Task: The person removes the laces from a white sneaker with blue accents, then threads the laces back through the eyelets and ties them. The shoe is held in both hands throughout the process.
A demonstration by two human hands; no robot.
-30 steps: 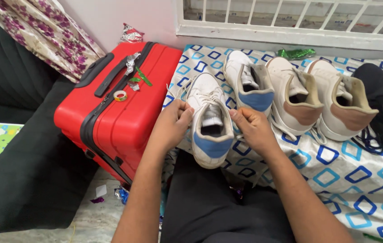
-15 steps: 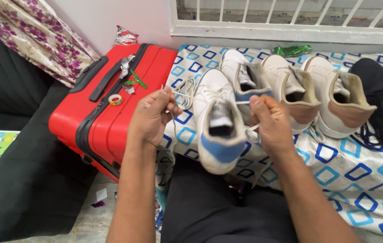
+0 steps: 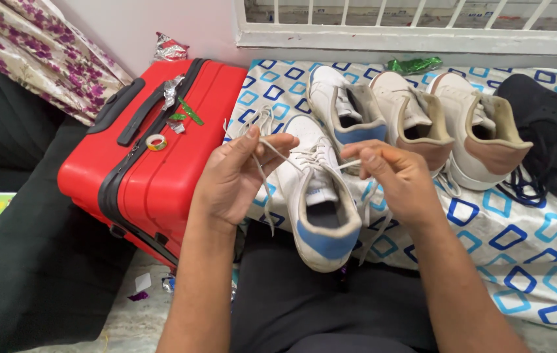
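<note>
Both hands have drawn nearer since a moment ago, pulling the laces taut. Left hand (image 3: 236, 176) and right hand (image 3: 399, 183) each pinch a white lace end (image 3: 278, 149) of the white-and-blue sneaker (image 3: 318, 196), which rests on the person's lap at the patterned bed sheet's (image 3: 527, 255) near edge, beside a red suitcase (image 3: 154, 157).

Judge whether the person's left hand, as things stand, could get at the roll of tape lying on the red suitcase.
Probably yes, once it lets go. The left hand now pinches a white shoelace of the blue-heeled sneaker. The roll of tape lies just beside it on the red suitcase, with nothing in between.
</note>
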